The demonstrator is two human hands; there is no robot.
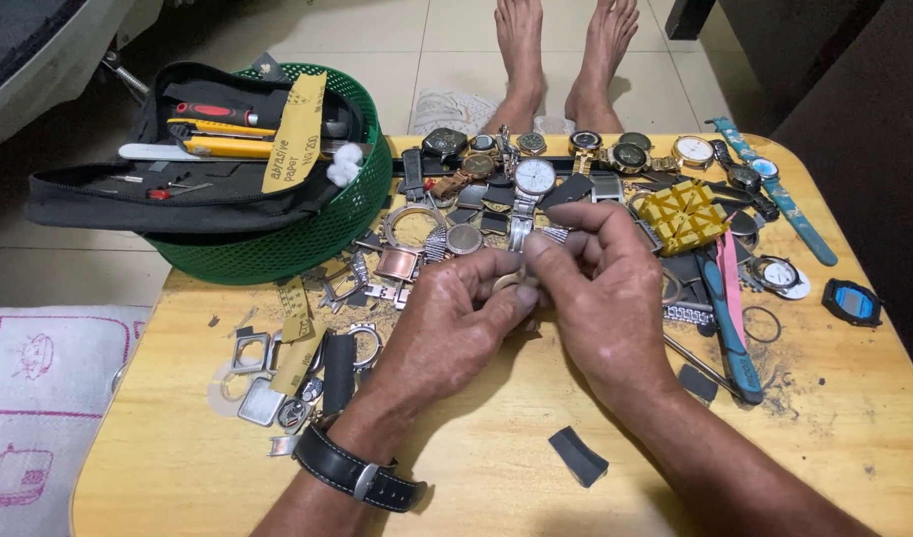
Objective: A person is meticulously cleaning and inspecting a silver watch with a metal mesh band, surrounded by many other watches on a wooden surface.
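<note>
Both hands, left hand [456, 318] and right hand [595, 288], pinch closed on a small round metal watch part [509, 282] above the wooden table [496, 477]; gripping its rim steadily seems wise.

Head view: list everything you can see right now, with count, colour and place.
Small wooden table: one, tan, under everything.
Green plastic mesh basket: one, table's far left corner.
Black zip tool pouch: one, lying across the basket.
Wristwatches and loose cases: many, silver, gold, black, along the far edge.
Yellow plastic case holder: one, far right.
Blue digital watch head: one, right edge.
Dark strap scrap: one, near edge.
Left hand: pinching a small ring-shaped part, mostly hidden.
Right hand: pinching the same part.
</note>
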